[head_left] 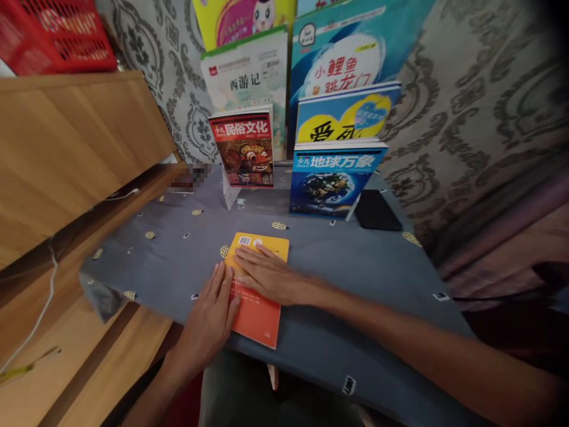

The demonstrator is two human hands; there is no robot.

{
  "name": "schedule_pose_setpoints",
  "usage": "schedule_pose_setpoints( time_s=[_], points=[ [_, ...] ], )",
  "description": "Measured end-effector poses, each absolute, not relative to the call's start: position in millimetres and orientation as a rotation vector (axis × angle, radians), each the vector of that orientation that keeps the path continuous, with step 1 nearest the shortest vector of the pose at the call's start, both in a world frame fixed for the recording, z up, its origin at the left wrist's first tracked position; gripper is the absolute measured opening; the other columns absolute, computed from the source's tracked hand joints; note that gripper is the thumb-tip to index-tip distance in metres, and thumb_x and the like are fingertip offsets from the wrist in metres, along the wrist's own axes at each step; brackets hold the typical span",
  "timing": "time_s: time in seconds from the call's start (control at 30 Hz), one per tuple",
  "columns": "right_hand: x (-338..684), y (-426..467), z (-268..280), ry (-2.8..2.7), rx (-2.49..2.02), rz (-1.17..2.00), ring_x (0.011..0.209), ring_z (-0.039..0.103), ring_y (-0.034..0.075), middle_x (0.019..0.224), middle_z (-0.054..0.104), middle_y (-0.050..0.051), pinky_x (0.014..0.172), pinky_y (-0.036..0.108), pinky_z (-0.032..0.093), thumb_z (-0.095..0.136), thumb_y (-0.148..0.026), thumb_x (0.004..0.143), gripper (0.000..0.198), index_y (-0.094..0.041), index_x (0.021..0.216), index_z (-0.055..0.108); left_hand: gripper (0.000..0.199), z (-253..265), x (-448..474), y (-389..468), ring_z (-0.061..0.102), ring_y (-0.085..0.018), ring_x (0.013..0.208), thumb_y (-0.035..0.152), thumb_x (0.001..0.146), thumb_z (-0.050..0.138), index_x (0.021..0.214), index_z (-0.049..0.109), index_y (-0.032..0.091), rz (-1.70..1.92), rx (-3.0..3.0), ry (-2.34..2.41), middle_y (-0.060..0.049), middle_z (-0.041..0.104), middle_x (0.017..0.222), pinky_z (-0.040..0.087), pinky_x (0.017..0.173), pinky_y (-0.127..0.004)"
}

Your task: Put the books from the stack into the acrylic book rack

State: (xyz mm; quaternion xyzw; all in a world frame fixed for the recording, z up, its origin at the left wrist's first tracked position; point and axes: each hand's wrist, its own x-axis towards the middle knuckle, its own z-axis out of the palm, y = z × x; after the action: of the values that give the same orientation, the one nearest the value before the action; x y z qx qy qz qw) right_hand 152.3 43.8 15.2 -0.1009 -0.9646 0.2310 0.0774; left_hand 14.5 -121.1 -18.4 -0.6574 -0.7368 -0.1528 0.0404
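Note:
A closed book with a yellow and orange-red cover (260, 323) lies flat near the front edge of the table, a barcode showing at its top left. Across its upper half rests my right hand (262, 273), fingers stretched out and palm down. My left hand (216, 305) lies along the book's left edge, its fingers extended and its thumb over the cover. Neither hand is wrapped round the book. Behind it stand a red book (246, 151) on the left and a blue book with a globe picture (331, 184) on the right.
More books rise behind, among them a white-green one (244, 77), a yellow-blue one (347, 115) and a teal one (347, 47). A black flat object (377, 210) lies at the right. A grey patterned cloth (178, 255) covers the table. Wooden furniture (75, 160) and a red basket (57, 35) stand left.

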Motion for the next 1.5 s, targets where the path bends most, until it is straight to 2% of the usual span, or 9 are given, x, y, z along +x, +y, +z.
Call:
schedule_pose_setpoints(
  time_s=[0.13, 0.27, 0.43, 0.6, 0.97, 1.13, 1.3, 1.4, 1.5],
  points=[
    [134.2, 69.8, 10.5, -2.901, -0.611, 0.537, 0.152, 0.025, 0.028, 0.162, 0.031, 0.017, 0.124, 0.052, 0.019, 0.038, -0.042, 0.102, 0.061, -0.008, 0.153, 0.037, 0.056, -14.6, 13.2, -121.1, 0.037, -0.031, 0.147, 0.042, 0.103, 0.03, 0.148, 0.041, 0.011, -0.372, -1.988, -2.236, -0.021, 0.041, 0.156, 0.039, 0.116, -0.052],
    [131.0, 79.4, 7.6, -2.848, -0.737, 0.47, 0.148, 0.035, 0.029, 0.158, 0.038, 0.018, 0.121, 0.051, 0.025, 0.036, -0.04, 0.102, 0.06, -0.008, 0.152, 0.038, 0.055, -1.2, 9.0, -105.7, 0.036, -0.034, 0.147, 0.044, 0.101, 0.033, 0.141, 0.05, 0.009, -0.258, -2.092, -2.233, -0.022, 0.048, 0.151, 0.034, 0.118, -0.055],
    [133.8, 77.1, 6.0, -2.824, -0.696, 0.398, 0.142, 0.044, 0.028, 0.153, 0.047, 0.018, 0.118, 0.047, 0.031, 0.029, -0.03, 0.103, 0.054, -0.007, 0.149, 0.043, 0.059, 9.6, -6.2, -47.5, 0.014, -0.025, 0.155, 0.038, 0.102, 0.026, 0.154, 0.031, 0.009, -0.347, -2.36, -2.316, -0.018, 0.023, 0.164, 0.023, 0.124, -0.049],
    [135.5, 75.9, 4.2, -2.782, -0.7, 0.394, 0.143, 0.043, 0.026, 0.153, 0.047, 0.02, 0.12, 0.046, 0.028, 0.03, -0.025, 0.1, 0.057, -0.002, 0.153, 0.033, 0.061, 6.2, -24.1, -4.9, 0.012, -0.023, 0.155, 0.039, 0.102, 0.027, 0.156, 0.027, 0.012, -0.484, -2.489, -2.365, -0.016, 0.02, 0.165, 0.016, 0.125, -0.049],
    [170.7, 43.2, -15.2, -2.645, -0.991, 0.401, 0.153, 0.012, 0.038, 0.163, 0.019, 0.028, 0.122, 0.058, 0.021, 0.036, -0.056, 0.098, 0.08, 0.002, 0.153, 0.032, 0.057, -14.9, -29.3, -7.6, 0.029, -0.025, 0.151, 0.039, 0.101, 0.031, 0.151, 0.038, 0.013, -0.692, -2.232, -2.367, -0.017, 0.032, 0.162, 0.023, 0.123, -0.045],
    [195.3, -3.8, -17.6, -2.644, -0.996, 0.435, 0.152, 0.015, 0.04, 0.162, 0.02, 0.029, 0.121, 0.058, 0.026, 0.04, -0.055, 0.098, 0.08, 0.002, 0.153, 0.03, 0.05, -4.4, -19.9, -13.5, 0.047, -0.029, 0.14, 0.033, 0.101, 0.034, 0.145, 0.047, 0.012, -0.611, -2.038, -2.377, -0.02, 0.053, 0.147, 0.035, 0.116, -0.044],
    [203.7, -33.4, -22.8, -2.62, -0.933, 0.393, 0.152, 0.018, 0.037, 0.163, 0.022, 0.026, 0.121, 0.056, 0.028, 0.042, -0.053, 0.098, 0.077, -0.003, 0.155, 0.029, 0.048, 10.8, -11.2, -25.2, 0.069, -0.033, 0.108, 0.032, 0.099, 0.037, 0.142, 0.051, 0.016, -0.508, -1.869, -2.525, -0.021, 0.071, 0.117, 0.049, 0.096, -0.043],
    [203.5, -33.7, -25.6, -2.619, -0.918, 0.401, 0.152, 0.017, 0.038, 0.163, 0.02, 0.027, 0.121, 0.058, 0.028, 0.042, -0.053, 0.099, 0.078, -0.003, 0.156, 0.026, 0.042, 8.4, -15.7, -27.3, 0.069, -0.03, 0.109, 0.029, 0.096, 0.045, 0.135, 0.058, 0.02, -0.773, -1.859, -2.548, -0.015, 0.074, 0.113, 0.048, 0.099, -0.04],
    [203.8, -31.0, -28.0, -2.597, -0.876, 0.412, 0.153, 0.012, 0.038, 0.165, 0.017, 0.022, 0.12, 0.062, 0.028, 0.042, -0.051, 0.099, 0.078, -0.009, 0.16, 0.017, 0.037, 2.2, -25.5, -24.7, 0.067, -0.029, 0.112, 0.027, 0.09, 0.054, 0.124, 0.065, 0.018, -1.399, -1.809, -2.583, -0.012, 0.075, 0.113, 0.048, 0.102, -0.04]
  ],
)
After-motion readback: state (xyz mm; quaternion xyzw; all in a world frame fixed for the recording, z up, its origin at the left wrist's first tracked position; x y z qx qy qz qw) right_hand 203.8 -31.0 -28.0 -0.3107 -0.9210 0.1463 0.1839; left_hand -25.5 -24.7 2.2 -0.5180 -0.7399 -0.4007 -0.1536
